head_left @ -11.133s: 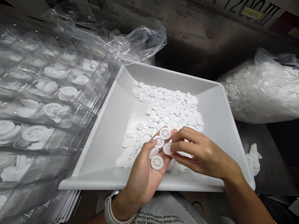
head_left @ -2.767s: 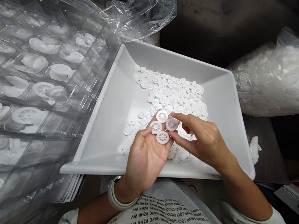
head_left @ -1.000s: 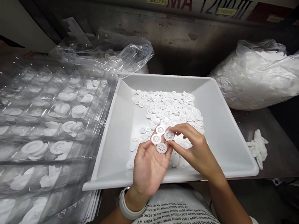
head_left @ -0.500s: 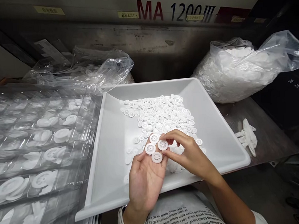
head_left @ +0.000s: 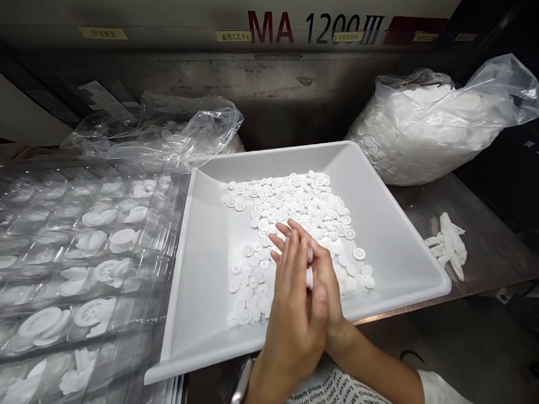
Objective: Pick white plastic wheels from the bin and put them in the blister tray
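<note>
From where I stand, the person's left hand (head_left: 295, 324) and right hand (head_left: 324, 283) are pressed together palm to palm above a white plastic tray (head_left: 200, 290), fingers pointing up and away; a white watch band (head_left: 238, 402) circles the left wrist; the grip of both hands is closed flat around some small white plastic wheels (head_left: 309, 277), and only their thin edges show at the seam between the palms; how many are in there I cannot tell.

The fingertips hang just over a spread of loose spoked wheels (head_left: 292, 210) lying in the tray, thick toward the far side and thinner toward the near left corner, with bare white tray wall around them; to the left of the tray lies a stack of clear blister trays (head_left: 86, 254), larger white moulded pieces sitting in their pockets; a crumpled clear plastic sheet (head_left: 193, 130) lies behind that stack; to the right, a clear plastic bag of white discs (head_left: 428, 133) slumps against the back; a crumpled white cloth (head_left: 448, 247) lies on the metal desk (head_left: 494, 262) beside the tray; above everything runs a machine panel (head_left: 314, 28) lettered "MA 1200 III"; a printed shirt (head_left: 333, 391) shows below the hands.
</note>
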Demonstrator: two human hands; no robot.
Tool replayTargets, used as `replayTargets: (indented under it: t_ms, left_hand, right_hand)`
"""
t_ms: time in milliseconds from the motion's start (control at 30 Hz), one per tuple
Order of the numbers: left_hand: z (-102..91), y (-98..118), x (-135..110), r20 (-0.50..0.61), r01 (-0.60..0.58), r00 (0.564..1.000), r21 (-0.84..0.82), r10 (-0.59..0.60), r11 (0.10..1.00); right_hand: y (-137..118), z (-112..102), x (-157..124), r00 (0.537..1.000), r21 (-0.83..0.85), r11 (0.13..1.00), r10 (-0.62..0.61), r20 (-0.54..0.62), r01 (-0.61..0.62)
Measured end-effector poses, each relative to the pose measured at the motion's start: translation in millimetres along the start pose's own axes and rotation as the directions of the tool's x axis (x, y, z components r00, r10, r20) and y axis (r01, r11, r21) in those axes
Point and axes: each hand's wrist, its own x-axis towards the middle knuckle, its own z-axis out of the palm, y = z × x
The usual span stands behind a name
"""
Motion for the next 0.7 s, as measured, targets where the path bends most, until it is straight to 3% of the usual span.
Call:
replayTargets:
  t_ms: [133,233,333,500,700]
  left_hand:
    - [0.7,1.4,-2.4,0.09,-0.158,0.986,0.251,0.139,0.955]
    - [-6.3,-0.2,-4.3,0.017,-0.224,0.973,0.294,0.229,0.929]
    - [-13.0,-1.8,-5.1,-0.056,-0.23,0.964,0.322,0.261,0.918]
    - [-14.0,-2.9,-5.6,-0.024,-0.221,0.967,0.414,0.254,0.883]
    - [-7.3,-10.6,-4.8,-0.072,-0.32,0.925,0.381,0.374,0.867]
  right_hand:
    - [7.4,4.4,5.2,0.991,0.283,0.953,0.081,0.103,-0.107]
    - [1.3,0.0,5.4,0.983,0.403,0.901,0.108,0.15,-0.16]
    - [-4.8,-1.9,2.1,0.976,0.47,0.863,0.108,0.187,-0.185]
    - [-7.7,-1.6,-0.5,0.966,0.522,0.824,0.111,0.233,-0.22]
    - [-7.0,-2.7,-0.4,0.962,0.578,0.783,0.098,0.254,-0.232]
